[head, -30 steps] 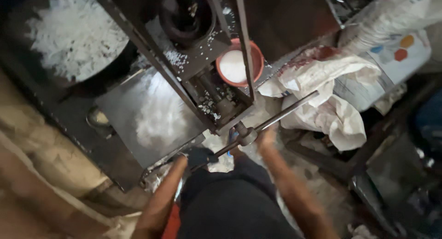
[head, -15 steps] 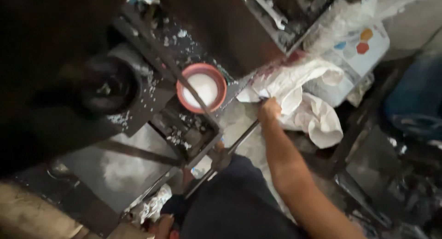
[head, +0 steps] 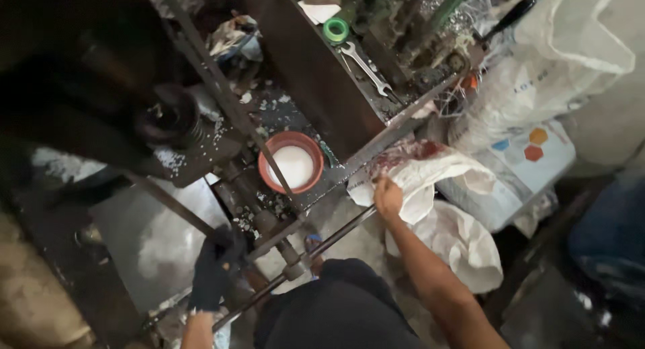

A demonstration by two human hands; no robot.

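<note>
My right hand (head: 388, 196), bare, grips the edge of an open white sack (head: 430, 188) just right of the machine frame. In a dark glove, my left hand (head: 213, 268) is closed around the lower end of a long metal bar (head: 336, 235) that runs across the front of the machine. A red bowl (head: 291, 162) holding white powder sits on the machine bed between my two hands. My dark trousers fill the bottom centre.
A steel chute (head: 148, 241) dusted with white granules lies at the lower left. A spanner (head: 366, 67) and a green tape roll (head: 336, 30) rest on the upper shelf. Large white printed sacks (head: 537, 87) stand at the right. A dark round machine part (head: 168, 117) sits left.
The view has swung right and up, bringing the shelf and sacks into sight. My right hand left the bar and reached the sack's edge. My left hand stays on the bar.
</note>
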